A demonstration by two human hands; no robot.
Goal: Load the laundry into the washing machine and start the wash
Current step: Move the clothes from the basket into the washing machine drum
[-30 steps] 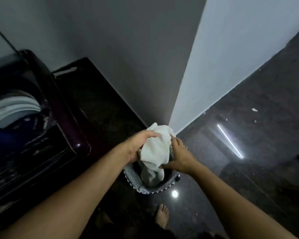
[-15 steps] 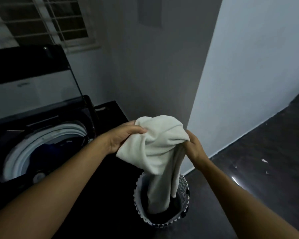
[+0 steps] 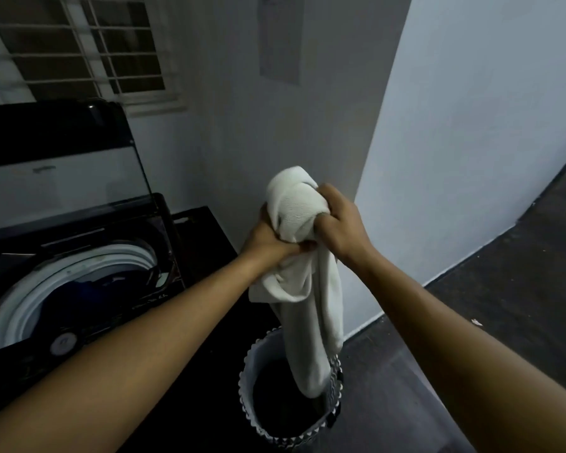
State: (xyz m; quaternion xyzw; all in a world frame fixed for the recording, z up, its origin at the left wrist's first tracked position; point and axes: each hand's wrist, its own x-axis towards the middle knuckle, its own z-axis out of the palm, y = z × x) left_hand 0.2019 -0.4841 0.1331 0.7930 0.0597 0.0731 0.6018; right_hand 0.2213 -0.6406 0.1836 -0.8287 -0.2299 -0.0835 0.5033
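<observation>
Closest in, a round laundry basket (image 3: 252, 390) stands on the dark floor (image 3: 471, 338), and the tail of a white towel (image 3: 311, 305) hangs down into its mouth. Above it the left hand (image 3: 268, 243) and the right hand (image 3: 340, 230) meet on the bunched top of the cloth, fingers of both closed tight around it. To do this lift well, I judge the hands should rise until the tail clears the basket rim, then gather the slack so nothing drags. The carry then goes leftward to the washing machine (image 3: 79, 273), just beside the basket; its lid (image 3: 56, 152) stands raised and dark blue laundry (image 3: 89, 289) already lies in the drum. Behind it, a barred window (image 3: 79, 50) sits in the grey wall (image 3: 242, 142), and a paler wall corner (image 3: 471, 125) juts out on the right.
</observation>
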